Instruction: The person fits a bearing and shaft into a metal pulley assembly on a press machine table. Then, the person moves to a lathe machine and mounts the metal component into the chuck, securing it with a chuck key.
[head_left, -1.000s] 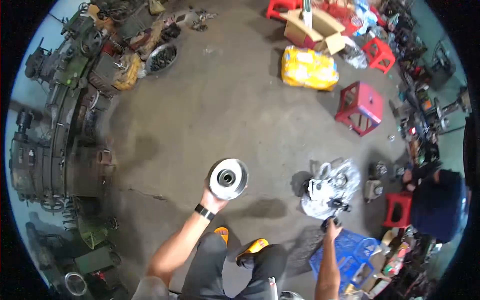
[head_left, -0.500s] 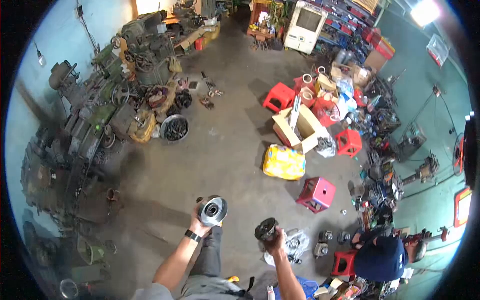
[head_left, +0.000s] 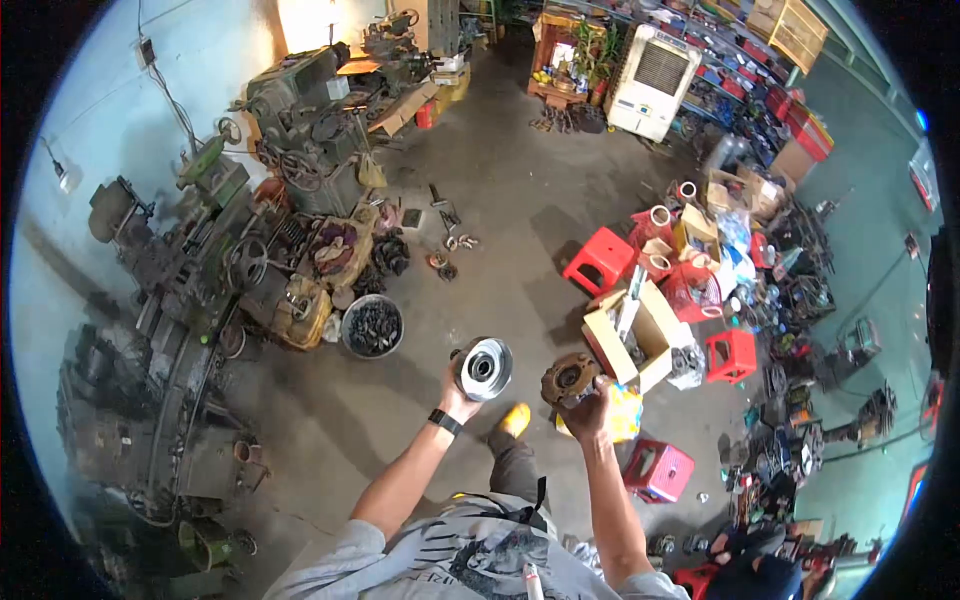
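My left hand (head_left: pixel 459 400), with a black band on its wrist, is closed on a silver round metal housing (head_left: pixel 484 369) with a ring-shaped bore at its centre. To the right, my right hand (head_left: pixel 592 412) grips a dark brownish round metal part (head_left: pixel 568 380) with a notched edge. Both parts are held up in front of my body, a short gap between them, their round faces toward the camera. Fingers behind each part are largely hidden.
Lathe-like machines (head_left: pixel 180 300) line the left. A metal basin (head_left: pixel 373 326) of dark pieces stands on the floor. Ahead right are an open cardboard box (head_left: pixel 655 345), red stools (head_left: pixel 600 260), a yellow package (head_left: pixel 622 415) and a white cooler (head_left: pixel 652 85). A person (head_left: pixel 755 575) is at lower right.
The view has tilted up and shifted forward. My right hand has risen from near the plastic bag on the floor, bringing the dark part up beside the silver housing, which stays in my left hand.
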